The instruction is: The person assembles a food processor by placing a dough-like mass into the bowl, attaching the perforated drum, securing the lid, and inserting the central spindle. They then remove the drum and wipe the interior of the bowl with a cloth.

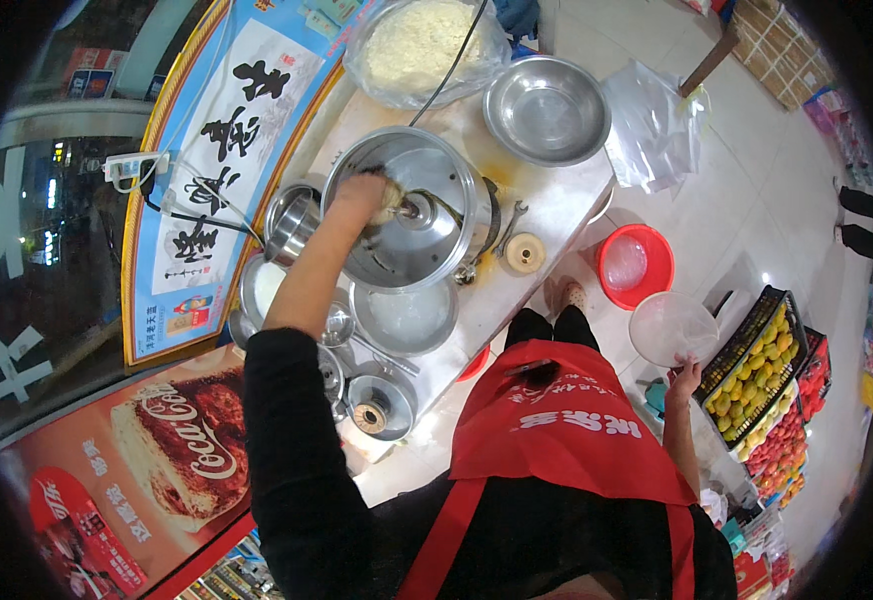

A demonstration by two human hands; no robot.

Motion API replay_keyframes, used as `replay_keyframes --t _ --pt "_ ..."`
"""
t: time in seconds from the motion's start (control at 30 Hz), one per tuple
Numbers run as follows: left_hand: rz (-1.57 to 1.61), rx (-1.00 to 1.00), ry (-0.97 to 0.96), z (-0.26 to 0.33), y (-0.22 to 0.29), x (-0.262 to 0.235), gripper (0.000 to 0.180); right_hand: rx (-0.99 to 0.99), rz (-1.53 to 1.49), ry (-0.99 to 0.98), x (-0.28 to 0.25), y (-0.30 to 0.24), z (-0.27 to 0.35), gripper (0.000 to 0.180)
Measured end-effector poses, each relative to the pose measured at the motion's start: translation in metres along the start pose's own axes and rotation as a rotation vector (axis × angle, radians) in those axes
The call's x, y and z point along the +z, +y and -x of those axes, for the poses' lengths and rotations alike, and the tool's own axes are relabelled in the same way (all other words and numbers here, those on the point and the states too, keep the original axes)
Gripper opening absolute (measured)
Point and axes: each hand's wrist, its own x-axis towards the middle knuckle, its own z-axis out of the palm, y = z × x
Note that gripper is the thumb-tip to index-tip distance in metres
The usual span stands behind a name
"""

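My left hand [361,195] reaches into a large metal pot [432,255], closed on a pale tan wad [391,200] whose kind I cannot make out. The wad lies against the metal fitting [418,208] at the middle of the pot's inside. Dark specks dot the pot's wall and bottom. Out to the right, over the floor, my right hand [686,378] grips the rim of a round, pale, translucent shallow bowl or lid [673,328]. The fingers of the left hand are partly hidden by the wad and the hand itself.
On the table [547,215] stand a wide metal basin [547,108], a bag of pale crumbly food [425,50], a wrench [510,228], a round tan part [525,253] and several metal bowls [406,315]. A red bucket [636,265] and fruit crates [757,370] stand on the floor.
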Motion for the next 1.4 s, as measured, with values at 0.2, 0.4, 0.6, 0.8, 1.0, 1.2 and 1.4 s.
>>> replay_keyframes --t 0.2,0.4,0.6,0.8,1.0,1.2,1.4 --pt "0.262 0.436 -0.131 0.058 0.043 0.036 0.023 -0.032 0.018 0.003 -0.015 0.020 -0.010 0.018" --pt "0.172 0.371 0.483 0.004 0.093 0.014 0.015 -0.027 0.088 -0.053 -0.005 0.009 -0.017 0.020" --pt "-0.152 0.078 0.250 -0.032 0.024 -0.009 0.019 -0.082 0.092 -0.161 0.013 -0.017 -0.013 0.021" --pt "-0.239 0.170 0.046 0.050 0.006 0.038 0.023 -0.105 0.084 -0.173 0.011 -0.006 -0.012 0.020" --pt "0.541 0.425 -0.080 0.053 0.077 0.048 0.031 -0.120 0.155 -0.162 0.021 -0.003 -0.015 0.017" --pt "2.072 -0.185 0.152 -0.008 0.109 0.033 0.028 -0.153 0.201 -0.254 0.032 -0.018 -0.023 0.024" --pt "3.247 -0.503 0.546 -0.025 0.027 -0.001 0.032 -0.154 0.209 -0.256 0.039 -0.022 -0.021 0.023"
